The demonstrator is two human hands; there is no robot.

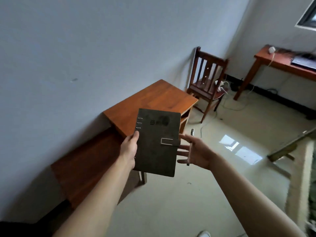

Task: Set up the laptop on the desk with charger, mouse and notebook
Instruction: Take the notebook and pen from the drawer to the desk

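My left hand [130, 147] grips a dark grey ring-bound notebook [157, 144] by its spine edge and holds it up in mid-air, closed, with its clasp strap on the right. My right hand [200, 151] is just right of the notebook, fingers stretched toward its edge, with a pen [192, 132] pinned across the palm. Far off at the upper right stands a wooden desk [273, 64]. A dark laptop [304, 61] lies on it, blurred, beside a small white object [271, 49] whose cable hangs off the edge.
A low wooden cabinet [153, 98] and a lower wooden bench [89, 159] stand against the left wall under the notebook. A wooden chair [206, 79] sits in the corner with white plugs and cables [220, 84] trailing onto the glossy floor. A furniture frame [299, 151] fills the right edge.
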